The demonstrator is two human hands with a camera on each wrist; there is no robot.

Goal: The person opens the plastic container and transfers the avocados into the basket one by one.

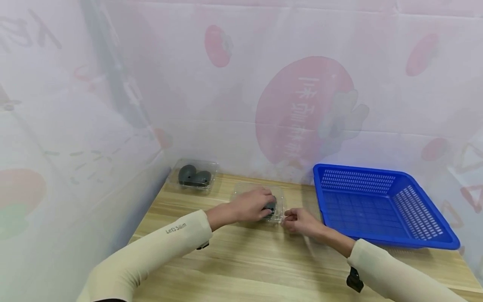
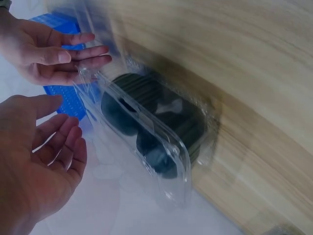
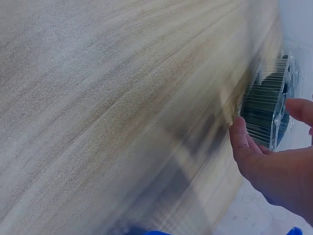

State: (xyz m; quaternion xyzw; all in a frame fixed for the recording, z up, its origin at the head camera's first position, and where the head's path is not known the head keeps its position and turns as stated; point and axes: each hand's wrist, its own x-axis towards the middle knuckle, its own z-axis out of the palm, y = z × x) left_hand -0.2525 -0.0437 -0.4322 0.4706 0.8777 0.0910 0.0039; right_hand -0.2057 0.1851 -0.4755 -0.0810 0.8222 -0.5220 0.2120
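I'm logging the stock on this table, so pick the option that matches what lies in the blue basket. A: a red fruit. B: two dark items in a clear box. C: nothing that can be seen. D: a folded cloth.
C: in the head view the blue basket shows only its bare slotted floor, while the dark items sit in the two clear boxes on the wooden table.

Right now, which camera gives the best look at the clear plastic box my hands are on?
The left wrist view: the clear box fills the frame, dark items inside visible. In the head view the left hand covers most of it; the right wrist view shows a blurred edge.
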